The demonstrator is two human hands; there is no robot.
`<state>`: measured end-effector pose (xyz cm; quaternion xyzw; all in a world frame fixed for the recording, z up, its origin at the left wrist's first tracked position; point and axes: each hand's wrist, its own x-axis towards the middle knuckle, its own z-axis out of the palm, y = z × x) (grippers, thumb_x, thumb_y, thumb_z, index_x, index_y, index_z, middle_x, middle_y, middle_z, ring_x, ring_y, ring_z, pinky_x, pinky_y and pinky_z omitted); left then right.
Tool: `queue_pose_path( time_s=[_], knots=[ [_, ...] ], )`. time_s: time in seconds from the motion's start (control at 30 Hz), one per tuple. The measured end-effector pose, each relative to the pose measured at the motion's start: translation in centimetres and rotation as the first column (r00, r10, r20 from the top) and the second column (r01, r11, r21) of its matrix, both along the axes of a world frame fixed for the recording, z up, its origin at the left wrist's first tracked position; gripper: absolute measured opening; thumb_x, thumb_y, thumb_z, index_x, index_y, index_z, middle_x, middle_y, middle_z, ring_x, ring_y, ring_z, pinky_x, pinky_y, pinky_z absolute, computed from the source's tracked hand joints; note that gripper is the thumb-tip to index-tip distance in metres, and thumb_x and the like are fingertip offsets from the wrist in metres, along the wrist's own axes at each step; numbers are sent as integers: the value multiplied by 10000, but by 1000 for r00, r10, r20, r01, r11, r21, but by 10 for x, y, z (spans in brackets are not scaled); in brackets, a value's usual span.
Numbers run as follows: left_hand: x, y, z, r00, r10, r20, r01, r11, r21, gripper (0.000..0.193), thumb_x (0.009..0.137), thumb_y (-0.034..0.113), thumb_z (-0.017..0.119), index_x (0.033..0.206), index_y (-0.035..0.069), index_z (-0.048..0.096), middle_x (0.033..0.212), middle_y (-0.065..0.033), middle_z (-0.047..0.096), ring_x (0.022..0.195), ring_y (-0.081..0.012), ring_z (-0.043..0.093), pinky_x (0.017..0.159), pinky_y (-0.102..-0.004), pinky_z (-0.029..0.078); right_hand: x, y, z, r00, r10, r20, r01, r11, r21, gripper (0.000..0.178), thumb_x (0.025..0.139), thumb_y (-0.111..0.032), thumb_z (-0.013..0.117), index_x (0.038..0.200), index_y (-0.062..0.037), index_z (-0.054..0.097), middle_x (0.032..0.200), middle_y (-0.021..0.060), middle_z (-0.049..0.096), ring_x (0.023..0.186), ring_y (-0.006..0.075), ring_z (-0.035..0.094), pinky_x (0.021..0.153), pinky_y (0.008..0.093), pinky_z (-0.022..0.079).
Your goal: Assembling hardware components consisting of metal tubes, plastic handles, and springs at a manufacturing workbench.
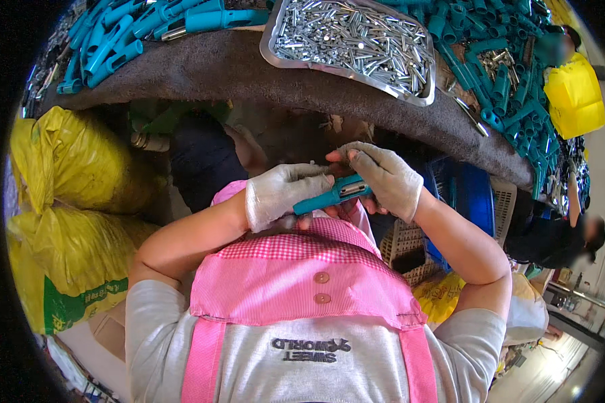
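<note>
A teal slotted plastic tube point(324, 197) is held level between my two hands, in front of my chest. My left hand point(275, 193), in a pale glove with bare fingertips, is closed round the tube's left part. My right hand point(391, 180), gloved the same way, curls over its right end, thumb and forefinger pinched above it. Inside the slot, facing up, something metallic shows. Whether the right fingertips pinch a small part as well is too unclear to tell.
Beyond my hands, a brown cloth-covered bench edge point(208, 70) carries a metal tray point(420, 101) of metal pins point(356, 40). Teal tubes point(111, 43) lie left, more right. Yellow sacks point(81, 228) stand left; a blue bin point(474, 198) and a crate point(410, 252) stand right. Other people sit nearby.
</note>
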<state>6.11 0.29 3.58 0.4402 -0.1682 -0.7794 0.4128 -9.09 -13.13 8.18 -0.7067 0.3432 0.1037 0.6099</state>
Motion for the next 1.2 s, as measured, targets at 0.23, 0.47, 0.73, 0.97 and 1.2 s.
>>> queue_pose_path(
  time_s=[0.23, 0.47, 0.73, 0.97, 1.2],
  knots=[
    [-1, 3, 6, 1000, -19, -9, 18, 999, -31, 382, 921, 298, 537, 1177, 16, 501, 796, -43, 583, 479, -51, 422, 385, -181, 278, 1, 1, -8, 999, -36, -17, 36, 999, 35, 314, 971, -255, 383, 1122, -32, 546, 844, 42, 616, 509, 49, 485, 421, 198, 407],
    [10, -3, 1, 987, 158, -5, -157, 975, -159, 388, 954, 299, 468, 1215, 11, 450, 806, -62, 549, 507, -67, 397, 427, -182, 298, -5, -80, 13, 947, 37, 318, 292, 312, -904, 192, 814, -143, 618, 973, -39, 642, 934, 132, 640, 888, 272, 617, 774, 341, 474],
    [7, -10, -5, 938, 324, -123, -339, 932, -128, 344, 959, 306, 458, 1128, 8, 481, 813, -66, 537, 501, -70, 386, 438, -182, 300, 8, -111, 18, 1000, -15, 17, 21, 318, -948, 236, 728, -151, 640, 944, -56, 631, 886, 129, 617, 786, 275, 612, 717, 338, 487],
    [4, -15, -10, 924, 370, -95, -379, 919, -111, 258, 962, 273, 418, 958, 30, 507, 787, -58, 537, 494, -73, 382, 410, -201, 274, -1, -32, 1, 827, -186, 530, 426, 822, -377, 96, 793, -12, 618, 887, -18, 599, 804, 81, 629, 744, 137, 620, 676, 281, 493],
    [1, -12, -15, 925, 377, 45, -360, 908, -213, 335, 950, 306, 476, 1107, 14, 525, 793, -22, 543, 531, -55, 400, 448, -176, 325, 11, 9, -29, 839, 69, 540, 318, 743, -589, 92, 817, 50, 581, 907, 31, 573, 773, 61, 607, 705, 112, 602, 640, 230, 483]
  ],
)
